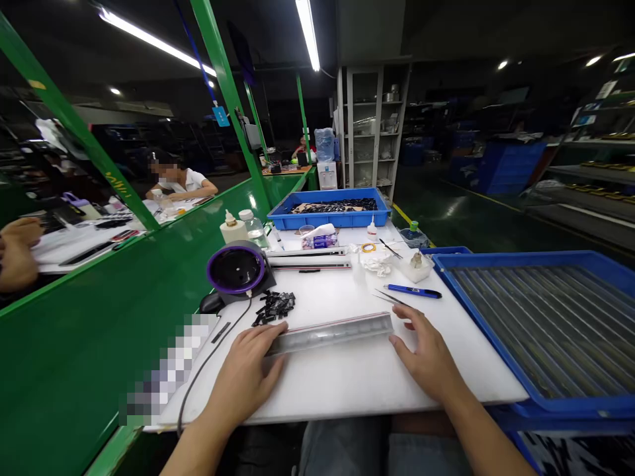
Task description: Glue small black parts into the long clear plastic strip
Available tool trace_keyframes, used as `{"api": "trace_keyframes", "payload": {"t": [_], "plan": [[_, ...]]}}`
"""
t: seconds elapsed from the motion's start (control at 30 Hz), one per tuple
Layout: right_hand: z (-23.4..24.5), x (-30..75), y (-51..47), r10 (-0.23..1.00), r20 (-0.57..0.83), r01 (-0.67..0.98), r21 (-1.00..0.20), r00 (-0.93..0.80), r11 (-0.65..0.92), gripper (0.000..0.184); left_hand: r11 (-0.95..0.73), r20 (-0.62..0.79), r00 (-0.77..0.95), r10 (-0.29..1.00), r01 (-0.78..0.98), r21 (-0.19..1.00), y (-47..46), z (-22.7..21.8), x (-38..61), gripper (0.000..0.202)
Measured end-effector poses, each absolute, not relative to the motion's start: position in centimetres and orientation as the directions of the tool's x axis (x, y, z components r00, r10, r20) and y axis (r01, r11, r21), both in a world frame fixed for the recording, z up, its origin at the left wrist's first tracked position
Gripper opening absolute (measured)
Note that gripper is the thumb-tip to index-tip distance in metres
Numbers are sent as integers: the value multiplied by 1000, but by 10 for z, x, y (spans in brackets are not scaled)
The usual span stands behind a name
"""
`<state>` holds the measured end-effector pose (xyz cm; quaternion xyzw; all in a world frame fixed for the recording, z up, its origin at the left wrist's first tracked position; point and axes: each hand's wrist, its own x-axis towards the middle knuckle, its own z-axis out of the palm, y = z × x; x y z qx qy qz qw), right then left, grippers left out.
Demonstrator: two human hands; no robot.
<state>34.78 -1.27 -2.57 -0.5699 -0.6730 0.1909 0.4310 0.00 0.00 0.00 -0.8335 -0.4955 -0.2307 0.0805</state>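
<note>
A long, clear-looking plastic strip [337, 334] with a thin red line along its far edge lies slantwise across the white tabletop. My left hand [251, 367] is closed around its left end, fingers on the far side and thumb on the near side. Just off the strip's right end, my right hand [426, 354] is open, thumb and fingers apart. A pair of tweezers [389, 297] points away from beside my right fingertips; whether they touch it I cannot tell. Small black pieces [278, 305] lie in a pile beyond my left hand.
A round black fan with a purple rim [237, 269] stands at left, its cable crossing the table. A blue pen-like tool [413, 291] lies beyond my right hand. Blue trays stand at the back [330, 218] and right [570, 403]. A green partition [99, 330] borders the left; people sit beyond.
</note>
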Motion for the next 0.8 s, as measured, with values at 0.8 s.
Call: {"api": "trace_keyframes", "payload": {"t": [0.8], "plan": [[-12,343,-18,929,368,600,-739,-19,305,31,-440,84,437,896,898,22,133,59,41,33]]}}
